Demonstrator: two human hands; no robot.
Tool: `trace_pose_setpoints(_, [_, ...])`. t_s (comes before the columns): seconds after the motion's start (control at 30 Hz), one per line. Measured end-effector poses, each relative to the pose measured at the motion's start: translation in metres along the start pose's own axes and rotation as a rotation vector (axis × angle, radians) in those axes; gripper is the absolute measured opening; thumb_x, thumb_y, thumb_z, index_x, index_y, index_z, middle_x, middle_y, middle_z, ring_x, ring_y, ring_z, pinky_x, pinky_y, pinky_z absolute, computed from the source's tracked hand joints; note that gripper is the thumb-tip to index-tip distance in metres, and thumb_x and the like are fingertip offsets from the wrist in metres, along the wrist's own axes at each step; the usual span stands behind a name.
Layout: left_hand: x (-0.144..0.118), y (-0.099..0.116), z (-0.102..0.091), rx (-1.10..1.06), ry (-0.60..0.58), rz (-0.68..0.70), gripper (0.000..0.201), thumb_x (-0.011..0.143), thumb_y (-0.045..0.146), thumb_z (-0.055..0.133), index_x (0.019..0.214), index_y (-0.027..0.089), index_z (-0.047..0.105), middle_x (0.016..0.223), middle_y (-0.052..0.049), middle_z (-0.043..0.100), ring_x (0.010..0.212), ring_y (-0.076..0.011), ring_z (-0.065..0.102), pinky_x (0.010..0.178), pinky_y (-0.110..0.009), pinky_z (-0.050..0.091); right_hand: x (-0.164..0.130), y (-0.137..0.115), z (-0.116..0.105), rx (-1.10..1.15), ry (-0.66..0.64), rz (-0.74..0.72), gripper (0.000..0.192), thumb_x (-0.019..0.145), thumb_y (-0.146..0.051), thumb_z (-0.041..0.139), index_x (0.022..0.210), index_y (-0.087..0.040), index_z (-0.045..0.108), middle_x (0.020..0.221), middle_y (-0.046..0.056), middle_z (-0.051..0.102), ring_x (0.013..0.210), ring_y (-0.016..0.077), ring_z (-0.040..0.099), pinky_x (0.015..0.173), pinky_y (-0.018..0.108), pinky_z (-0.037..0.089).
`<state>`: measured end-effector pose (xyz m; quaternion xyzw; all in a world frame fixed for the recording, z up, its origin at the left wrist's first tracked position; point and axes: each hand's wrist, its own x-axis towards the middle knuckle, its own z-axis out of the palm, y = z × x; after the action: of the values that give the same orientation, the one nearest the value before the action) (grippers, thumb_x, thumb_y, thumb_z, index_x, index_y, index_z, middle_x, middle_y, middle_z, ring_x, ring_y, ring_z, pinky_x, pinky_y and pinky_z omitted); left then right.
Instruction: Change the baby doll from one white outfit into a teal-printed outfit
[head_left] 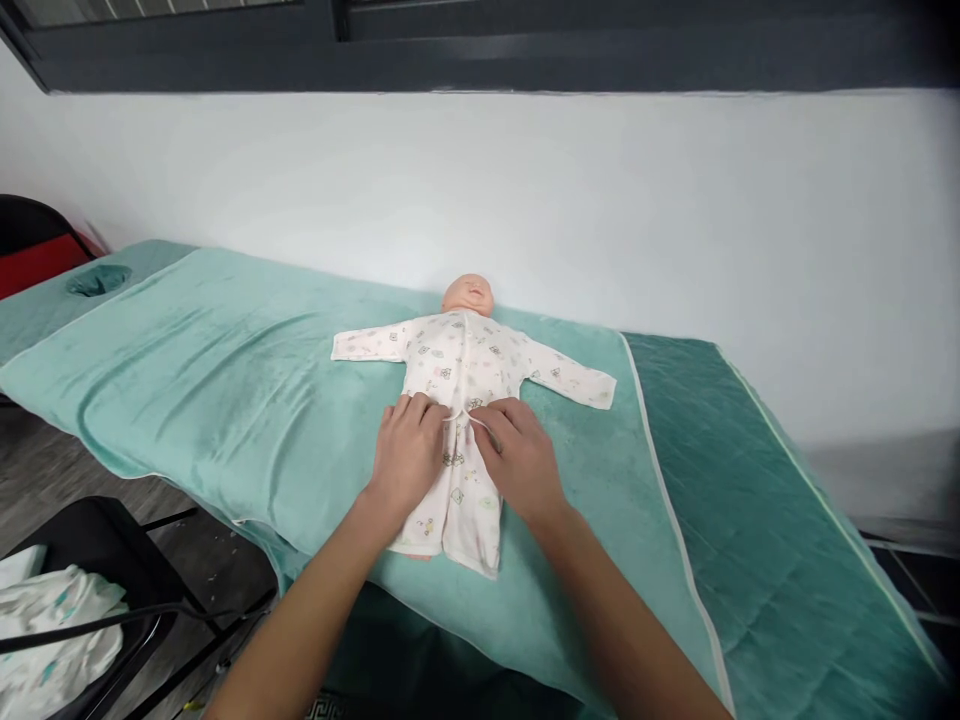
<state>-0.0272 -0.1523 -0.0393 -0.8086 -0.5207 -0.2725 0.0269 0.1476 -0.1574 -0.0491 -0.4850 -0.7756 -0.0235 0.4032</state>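
A baby doll [469,293] lies on its back, dressed in a white printed baby romper [472,350] with both sleeves spread out sideways. At the romper's middle, thin white tie strings [463,413] run between my two hands. My left hand [412,445] is closed on the string at the left side of the front. Opposite it, my right hand [517,450] pinches the other string. The strings meet near the center of the front. A bit of the doll shows below the left leg opening; its hands are hidden in the sleeves.
Beneath the doll a light green cover [225,370] lies over a massage bed with a darker green sheet [720,480]. A black chair [112,550] at lower left holds a white patterned cloth [60,630]. Behind the bed stands a white wall [525,190].
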Motion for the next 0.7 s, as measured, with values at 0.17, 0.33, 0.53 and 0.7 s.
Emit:
trace_pose_setpoints(0.17, [-0.01,-0.004,0.003,-0.189,0.056,-0.011,0.014,0.097,0.022,0.05,0.1,0.021,0.064,0.098,-0.006,0.061,0.092,-0.0212,0.052,0.082,-0.036,0.044,-0.019,-0.004,-0.001,0.084,-0.017,0.05,0.018,0.097,-0.016,0.053,0.11,-0.022,0.063,0.102,0.007,0.063,0.096,0.0227,0.056,0.087,0.04,0.049])
trace_pose_setpoints(0.33, [-0.024,-0.013,0.009,-0.402,0.254,-0.147,0.02,0.098,0.023,0.051,0.114,0.021,0.062,0.111,-0.008,0.058,0.107,-0.0216,0.053,0.095,-0.039,0.045,-0.035,-0.001,-0.007,0.155,0.103,0.166,0.023,0.095,-0.019,0.054,0.117,-0.024,0.062,0.116,0.008,0.062,0.111,0.0233,0.057,0.098,0.043,0.048])
trace_pose_setpoints(0.53, [-0.037,-0.024,0.018,-0.599,0.205,-0.308,0.017,0.099,0.03,0.048,0.105,0.021,0.061,0.105,-0.006,0.058,0.101,-0.0187,0.056,0.092,-0.035,0.046,-0.051,0.01,-0.002,0.287,0.075,0.342,0.023,0.097,-0.027,0.054,0.117,-0.022,0.062,0.117,0.009,0.059,0.106,0.0209,0.059,0.091,0.04,0.053])
trace_pose_setpoints(0.7, [-0.044,-0.035,0.022,-0.745,0.209,-0.481,0.021,0.099,0.036,0.048,0.091,0.02,0.059,0.089,-0.002,0.06,0.084,-0.0154,0.056,0.08,-0.03,0.046,-0.061,0.019,0.0,0.445,0.163,0.504,0.018,0.095,-0.034,0.057,0.104,-0.022,0.066,0.105,0.005,0.063,0.099,0.0189,0.061,0.085,0.035,0.051])
